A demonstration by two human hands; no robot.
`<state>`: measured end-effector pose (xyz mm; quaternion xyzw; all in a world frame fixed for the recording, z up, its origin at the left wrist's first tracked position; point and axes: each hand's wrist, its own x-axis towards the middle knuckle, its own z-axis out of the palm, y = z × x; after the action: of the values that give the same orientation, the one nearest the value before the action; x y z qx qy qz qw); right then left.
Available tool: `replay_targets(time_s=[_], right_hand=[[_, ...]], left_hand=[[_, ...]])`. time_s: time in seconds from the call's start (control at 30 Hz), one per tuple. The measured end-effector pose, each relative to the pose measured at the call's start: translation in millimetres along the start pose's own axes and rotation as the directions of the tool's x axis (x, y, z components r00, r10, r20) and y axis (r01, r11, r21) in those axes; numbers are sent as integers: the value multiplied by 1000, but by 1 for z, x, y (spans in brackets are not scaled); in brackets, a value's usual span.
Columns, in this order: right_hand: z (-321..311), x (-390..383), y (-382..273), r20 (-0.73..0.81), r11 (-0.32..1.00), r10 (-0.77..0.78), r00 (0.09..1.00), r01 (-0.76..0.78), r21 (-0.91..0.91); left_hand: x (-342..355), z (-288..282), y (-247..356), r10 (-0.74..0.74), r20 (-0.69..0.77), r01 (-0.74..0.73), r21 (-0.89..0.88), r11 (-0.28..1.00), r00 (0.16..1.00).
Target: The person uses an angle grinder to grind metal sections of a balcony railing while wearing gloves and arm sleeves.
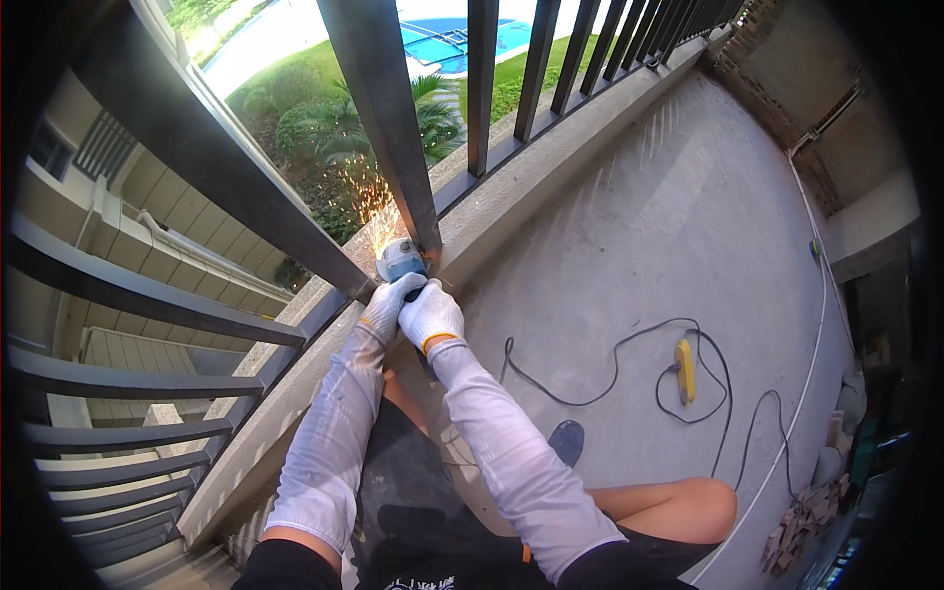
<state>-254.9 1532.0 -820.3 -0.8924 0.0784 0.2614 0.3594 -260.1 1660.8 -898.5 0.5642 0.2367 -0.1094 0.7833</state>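
Our black shirt [418,556] fills the near edge, white sleeves [329,438] reaching forward from it. Our gloved left hand [389,305] and right hand [433,315] both wrap their fingers round a blue-and-grey angle grinder [402,257], its long body pointing away from us, its head just ahead of the knuckles, at the foot of a dark metal railing post [386,118]. Our right hand is nearer that post; exactly where they meet we cannot tell. Sparks [366,194] spray beyond, toward shrubs [305,130].
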Motion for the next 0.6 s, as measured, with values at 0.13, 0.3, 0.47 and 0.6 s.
replay_targets(time_s=[0.13,0.3,0.47,0.6], right_hand=[[2,-4,4,-5,1000,1,1000,-1,-2],[3,-10,5,-15,1000,25,1000,-25,8],[2,-11,9,-27,1000,29,999,-29,6],[3,-9,13,-42,1000,21,999,-20,20]], left_hand=[[-12,8,8,-26,13,25,6,1000,1000],[-18,6,10,-28,34,25,83,996,999],[-12,5,5,-83,33,78,124,989,996],[-9,5,2,-84,27,79,134,988,996]])
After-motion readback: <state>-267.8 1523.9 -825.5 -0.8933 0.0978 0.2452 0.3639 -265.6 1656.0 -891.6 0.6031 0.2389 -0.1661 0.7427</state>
